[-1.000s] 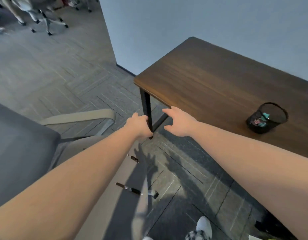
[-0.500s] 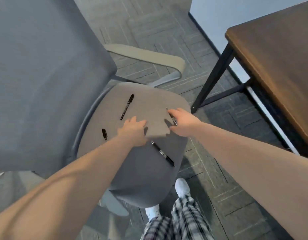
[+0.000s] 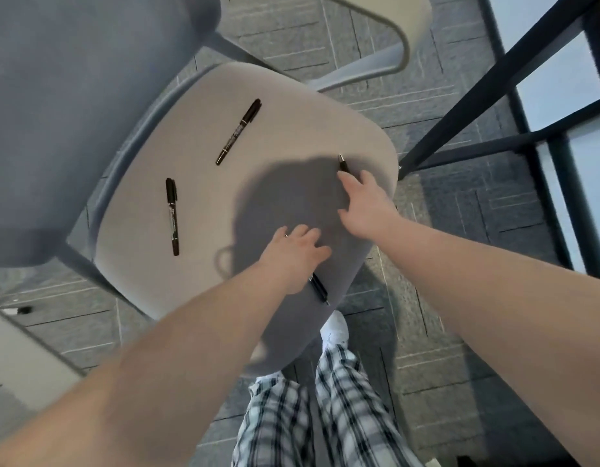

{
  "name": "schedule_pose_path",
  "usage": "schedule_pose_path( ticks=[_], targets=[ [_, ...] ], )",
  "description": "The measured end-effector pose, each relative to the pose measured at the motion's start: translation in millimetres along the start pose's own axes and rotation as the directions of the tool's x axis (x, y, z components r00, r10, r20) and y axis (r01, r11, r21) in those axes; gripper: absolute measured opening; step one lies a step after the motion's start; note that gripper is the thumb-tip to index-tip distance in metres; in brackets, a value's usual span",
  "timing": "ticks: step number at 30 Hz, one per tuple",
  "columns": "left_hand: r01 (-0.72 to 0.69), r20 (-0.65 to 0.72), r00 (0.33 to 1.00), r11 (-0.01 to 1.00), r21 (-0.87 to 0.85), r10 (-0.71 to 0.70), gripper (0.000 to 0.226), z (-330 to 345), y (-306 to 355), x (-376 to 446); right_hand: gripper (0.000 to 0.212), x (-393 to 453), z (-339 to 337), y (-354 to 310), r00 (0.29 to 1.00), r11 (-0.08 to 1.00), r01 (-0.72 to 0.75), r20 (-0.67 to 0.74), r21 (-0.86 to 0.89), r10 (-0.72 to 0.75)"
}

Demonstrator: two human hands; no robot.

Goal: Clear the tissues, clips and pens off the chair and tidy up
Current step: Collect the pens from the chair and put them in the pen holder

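While both hands reach over the chair seat (image 3: pixel 204 136):
Left hand (image 3: pixel 293 256): fingers spread, palm down, grasping nothing; a pen (image 3: pixel 319 288) pokes out from under its wrist side.
Right hand (image 3: pixel 366 203): loosely spread, fingertips at another pen (image 3: pixel 342 163), not closed on it.
Markers: two (image 3: pixel 239 131) (image 3: pixel 172 217) lie beyond and left of the left hand.

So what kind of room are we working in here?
Most likely an office or meeting room: a swivel-type office chair with pens on its seat, grey carpet tiles on the floor, and a black metal desk leg beside it.
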State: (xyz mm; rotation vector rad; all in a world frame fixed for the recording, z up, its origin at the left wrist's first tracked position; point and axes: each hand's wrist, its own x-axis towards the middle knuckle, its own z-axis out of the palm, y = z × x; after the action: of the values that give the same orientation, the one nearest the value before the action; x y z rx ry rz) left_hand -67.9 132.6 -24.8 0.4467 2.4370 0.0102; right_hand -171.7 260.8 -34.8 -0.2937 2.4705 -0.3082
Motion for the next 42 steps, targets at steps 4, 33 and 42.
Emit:
schedule_pose_path(
  ticks=[4, 33, 42],
  targets=[
    [-0.027, -0.002, 1.0, 0.999, 0.038, 0.028, 0.045, 3.4, 1.2, 9.4, 0.059, 5.2, 5.3, 1.5, 0.99, 0.997, 0.023, -0.137, -0.069, -0.033],
    [0.697, 0.077, 0.418, 0.265, -0.667, -0.905, 0.087, 29.1, -151.0, -37.3, 0.076, 73.8, 4.7, -157.8, 0.881, 0.857, 0.378, -0.146, -0.35, -0.449],
    [0.682, 0.159, 0.429, 0.203, -0.703, -0.889, 0.06, 44.7, -162.7, -31.0, 0.051, 94.5, 16.9, -166.4, 0.89, 0.823, 0.366, -0.096, -0.434, -0.446]
  ],
)
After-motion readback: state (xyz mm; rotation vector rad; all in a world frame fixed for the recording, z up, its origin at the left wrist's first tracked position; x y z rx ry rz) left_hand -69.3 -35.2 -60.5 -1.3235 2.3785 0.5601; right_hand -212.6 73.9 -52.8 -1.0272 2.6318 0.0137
